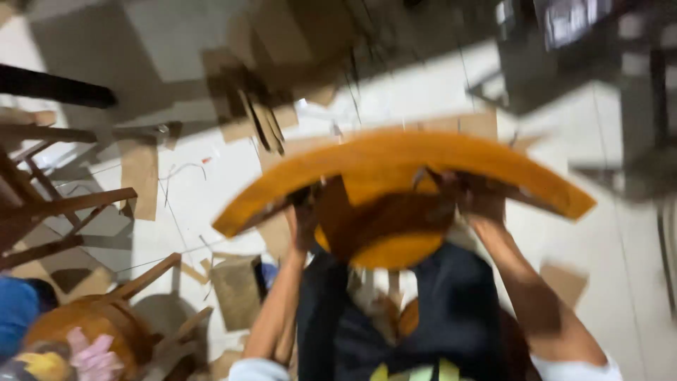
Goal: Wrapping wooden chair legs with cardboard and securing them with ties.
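Orange-stained wood fills the middle of the view: a curved chair part, blurred, held up in front of the person's chest. The left hand grips its underside left of centre; the right hand grips it right of centre. Cardboard scraps lie on the pale floor beyond, and wooden chair frames stand at left.

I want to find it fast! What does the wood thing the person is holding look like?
Look at the white floor littered with cardboard scraps. Above the person's dark apron, the left hand and right hand grip a curved orange board. Unlike the brown chair frames at the left, it is one smooth, bright arc.
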